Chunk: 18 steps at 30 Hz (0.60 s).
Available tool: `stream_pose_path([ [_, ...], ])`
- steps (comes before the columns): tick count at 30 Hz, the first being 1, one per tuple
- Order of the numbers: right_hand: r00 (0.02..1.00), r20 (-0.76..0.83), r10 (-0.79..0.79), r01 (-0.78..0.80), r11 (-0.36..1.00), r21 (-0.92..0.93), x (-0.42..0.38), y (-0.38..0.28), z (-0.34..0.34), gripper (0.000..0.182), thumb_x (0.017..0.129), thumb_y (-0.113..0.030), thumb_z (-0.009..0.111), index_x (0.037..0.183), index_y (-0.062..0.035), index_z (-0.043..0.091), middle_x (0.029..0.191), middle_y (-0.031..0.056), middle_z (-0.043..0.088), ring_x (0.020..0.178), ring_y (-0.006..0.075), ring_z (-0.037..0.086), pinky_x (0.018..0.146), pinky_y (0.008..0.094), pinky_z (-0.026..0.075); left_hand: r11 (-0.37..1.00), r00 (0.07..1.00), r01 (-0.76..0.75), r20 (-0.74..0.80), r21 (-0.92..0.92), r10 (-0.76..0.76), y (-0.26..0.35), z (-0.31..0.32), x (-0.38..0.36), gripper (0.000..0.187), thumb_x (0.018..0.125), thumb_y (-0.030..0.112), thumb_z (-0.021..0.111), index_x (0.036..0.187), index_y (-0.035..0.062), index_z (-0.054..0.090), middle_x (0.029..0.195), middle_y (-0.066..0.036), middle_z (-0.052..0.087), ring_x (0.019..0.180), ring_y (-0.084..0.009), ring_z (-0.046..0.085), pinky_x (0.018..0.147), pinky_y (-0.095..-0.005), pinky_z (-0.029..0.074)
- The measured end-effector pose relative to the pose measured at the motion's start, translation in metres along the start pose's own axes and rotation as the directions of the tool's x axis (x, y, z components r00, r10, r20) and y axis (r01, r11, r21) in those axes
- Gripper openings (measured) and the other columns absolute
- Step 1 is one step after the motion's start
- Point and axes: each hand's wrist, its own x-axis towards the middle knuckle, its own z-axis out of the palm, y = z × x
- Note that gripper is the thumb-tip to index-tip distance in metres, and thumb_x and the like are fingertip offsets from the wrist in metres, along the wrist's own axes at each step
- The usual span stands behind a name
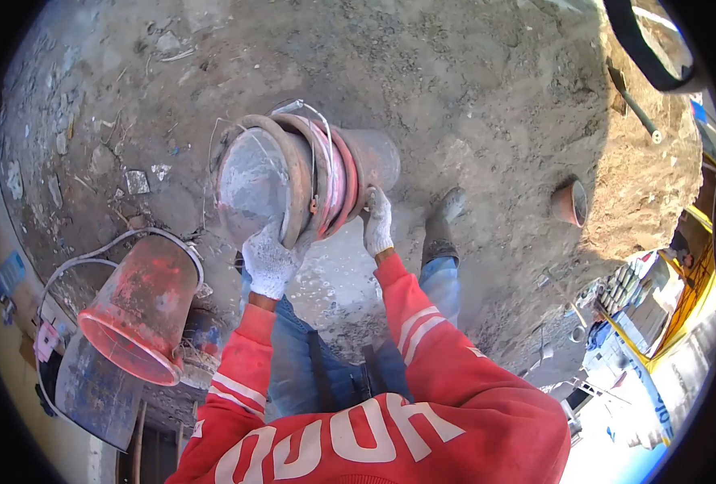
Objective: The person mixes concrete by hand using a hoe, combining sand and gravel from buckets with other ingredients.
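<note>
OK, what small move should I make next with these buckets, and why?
Perhaps ease your left hand and right hand gently apart: the left holds the nested buckets near one end, the right sits farther along, and their rims look closely packed.

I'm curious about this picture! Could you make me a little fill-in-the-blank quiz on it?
The left hand and right hand wear gloves coloured mostly ____.
Altogether, ____ hands hold the bucket stack.
The sweatshirt is mainly ____.
The jeans are ____.

Missing words: white; two; red; blue.

Grimy, nested buckets (303, 165) tilted sideways between the hands (267, 262).
</note>
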Motion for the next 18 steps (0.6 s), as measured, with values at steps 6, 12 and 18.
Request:
stream_pose_path([
  [6,0.947,0.182,0.263,0.079,0.358,-0.93,0.108,-0.024,-0.171,0.058,0.088,-0.048,0.062,0.12,-0.0002,0.065,0.118,0.0246,0.068,0.112,0.0408,0.063,0.094,0.0449,0.051,0.875,0.961,-0.259,0.023,0.41,0.274,0.032,0.224,0.036,0.055,0.081,0.04,0.079,0.12,0.0032,0.065,0.081,-0.021,0.071,0.076,-0.0435,0.069,0.067,-0.0492,0.054],
  [12,0.971,-0.231,-0.058,-0.095,0.795,-0.599,0.15,-0.198,-0.414,0.044,0.081,-0.038,0.068,0.106,-0.0013,0.066,0.103,0.02,0.072,0.103,0.0365,0.069,0.09,0.0436,0.054,0.824,0.993,-0.089,0.119,0.559,0.027,0.14,0.282,0.02,0.059,0.081,0.039,0.078,0.125,0.0035,0.062,0.097,-0.026,0.07,0.088,-0.0459,0.067,0.076,-0.0514,0.054],
  [18,0.626,-0.758,-0.184,-0.406,0.753,-0.517,0.208,-0.216,-0.699,0.056,0.083,-0.047,0.066,0.113,-0.0002,0.066,0.115,0.0234,0.07,0.111,0.0389,0.066,0.095,0.0435,0.051,0.677,0.973,-0.189,0.227,0.711,0.034,0.173,0.341,0.039,0.076,0.075,0.043,0.081,0.133,-0.0005,0.057,0.113,-0.026,0.069,0.101,-0.0446,0.066,0.087,-0.0507,0.053],
])
